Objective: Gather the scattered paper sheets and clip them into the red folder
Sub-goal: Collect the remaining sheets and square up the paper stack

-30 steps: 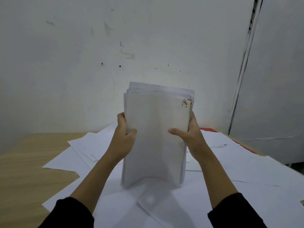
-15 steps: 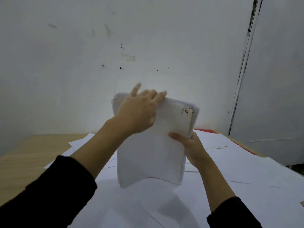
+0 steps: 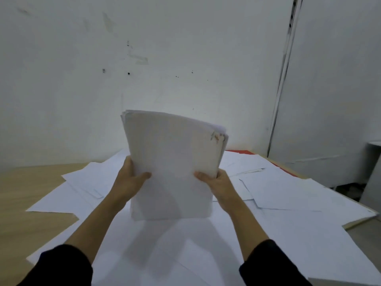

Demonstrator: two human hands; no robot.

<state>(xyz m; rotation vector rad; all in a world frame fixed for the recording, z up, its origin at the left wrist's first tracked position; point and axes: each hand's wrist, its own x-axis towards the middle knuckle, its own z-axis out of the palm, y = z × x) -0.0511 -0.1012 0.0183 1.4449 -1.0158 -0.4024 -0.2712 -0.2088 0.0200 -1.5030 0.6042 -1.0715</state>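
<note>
A thick stack of white paper sheets (image 3: pixel 173 162) stands upright on its lower edge on the table, leaning slightly left, with a brownish stain near its top right corner. My left hand (image 3: pixel 129 180) grips the stack's left side, thumb across the front. My right hand (image 3: pixel 214 180) grips its right side the same way. Loose white sheets (image 3: pixel 278 186) lie scattered flat all around. Only a thin strip of the red folder (image 3: pixel 239 151) shows behind the stack at the table's far edge; the rest is hidden under paper.
The wooden table (image 3: pixel 22 186) shows bare on the left. A white wall (image 3: pixel 165 58) rises just behind it. A white door or panel (image 3: pixel 329 100) stands at the right, past the table's right edge (image 3: pixel 350 223).
My left hand came down from the top of the stack, where it pressed on the sheets, and now grips the left side. The stack stands squarer and tilts a little left.
</note>
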